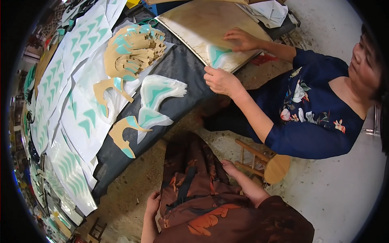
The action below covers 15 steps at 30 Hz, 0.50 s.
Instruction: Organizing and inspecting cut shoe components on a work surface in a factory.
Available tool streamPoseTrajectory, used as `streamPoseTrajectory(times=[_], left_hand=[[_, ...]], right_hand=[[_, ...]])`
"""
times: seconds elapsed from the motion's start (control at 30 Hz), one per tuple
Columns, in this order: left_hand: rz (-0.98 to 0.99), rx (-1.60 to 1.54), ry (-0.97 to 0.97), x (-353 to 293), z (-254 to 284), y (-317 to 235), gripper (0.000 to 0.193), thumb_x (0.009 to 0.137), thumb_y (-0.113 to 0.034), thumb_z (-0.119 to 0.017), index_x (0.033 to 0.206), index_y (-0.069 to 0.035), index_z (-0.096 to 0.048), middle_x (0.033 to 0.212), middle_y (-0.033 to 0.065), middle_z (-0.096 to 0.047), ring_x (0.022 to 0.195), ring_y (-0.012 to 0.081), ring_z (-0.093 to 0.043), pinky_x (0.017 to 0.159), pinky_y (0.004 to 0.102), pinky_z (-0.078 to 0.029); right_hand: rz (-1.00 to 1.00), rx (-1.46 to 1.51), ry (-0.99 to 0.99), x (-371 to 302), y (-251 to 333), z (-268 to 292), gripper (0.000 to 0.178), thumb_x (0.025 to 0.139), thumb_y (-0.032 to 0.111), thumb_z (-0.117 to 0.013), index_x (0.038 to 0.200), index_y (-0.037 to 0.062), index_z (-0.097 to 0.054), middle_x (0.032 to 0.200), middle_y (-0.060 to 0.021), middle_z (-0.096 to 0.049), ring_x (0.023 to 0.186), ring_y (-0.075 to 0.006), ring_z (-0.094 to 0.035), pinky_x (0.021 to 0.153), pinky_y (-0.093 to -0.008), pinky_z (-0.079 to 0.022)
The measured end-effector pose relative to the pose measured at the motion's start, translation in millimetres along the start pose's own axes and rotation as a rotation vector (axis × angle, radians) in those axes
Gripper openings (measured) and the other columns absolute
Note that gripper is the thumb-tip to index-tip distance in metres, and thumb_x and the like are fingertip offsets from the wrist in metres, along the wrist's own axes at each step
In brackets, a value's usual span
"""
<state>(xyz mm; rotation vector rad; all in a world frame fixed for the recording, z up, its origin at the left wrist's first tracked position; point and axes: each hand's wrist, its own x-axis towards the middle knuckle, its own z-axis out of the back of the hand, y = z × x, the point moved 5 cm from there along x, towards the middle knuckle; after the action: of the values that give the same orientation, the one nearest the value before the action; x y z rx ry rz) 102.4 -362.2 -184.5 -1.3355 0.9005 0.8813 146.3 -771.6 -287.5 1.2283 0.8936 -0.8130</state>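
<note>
My left hand (153, 203) is low at the left side of my brown patterned garment (194, 202), fingers curled against its edge and partly hidden. My right hand (230, 167) is at the garment's other side, its fingers closed at the cloth. Nearest to them on the table are a tan curved cutout with teal ends (120, 135) and a fanned stack of white translucent curved pieces with teal shapes (159, 93). Another tan cutout (101, 91) lies farther back, below a heap of such cutouts (131, 50).
White sheets with teal shapes (87, 121) cover the dark table (117, 162) on the left. A co-worker in dark blue (312, 105) handles a white-and-teal piece (219, 54) on a pale board (198, 20). A wooden stool (277, 169) stands at right.
</note>
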Motion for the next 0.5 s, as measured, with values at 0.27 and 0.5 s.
streamPoseTrajectory(times=[0.27,0.5], left_hand=[[-0.064,0.135,-0.047,-4,9,0,0.026,0.086,-0.007,-0.05,0.11,0.0,-0.053,0.098,0.0067,-0.06,0.09,0.0141,-0.055,0.08,0.0256,-0.043],[-0.025,-0.001,0.023,-16,-4,-13,0.022,0.087,-0.007,-0.048,0.107,0.0,-0.054,0.095,0.0045,-0.059,0.09,0.0132,-0.054,0.082,0.0255,-0.041]], right_hand=[[0.323,0.057,0.009,-4,107,-18,0.026,0.081,0.004,-0.052,0.107,0.0042,-0.054,0.08,-0.0039,-0.059,0.067,-0.0095,-0.051,0.061,-0.0238,-0.043],[0.507,0.346,0.769,-93,308,-131,0.077,0.084,0.008,-0.053,0.14,0.0115,0.0,0.086,-0.0084,-0.058,0.074,-0.0107,-0.053,0.069,-0.0233,-0.043]])
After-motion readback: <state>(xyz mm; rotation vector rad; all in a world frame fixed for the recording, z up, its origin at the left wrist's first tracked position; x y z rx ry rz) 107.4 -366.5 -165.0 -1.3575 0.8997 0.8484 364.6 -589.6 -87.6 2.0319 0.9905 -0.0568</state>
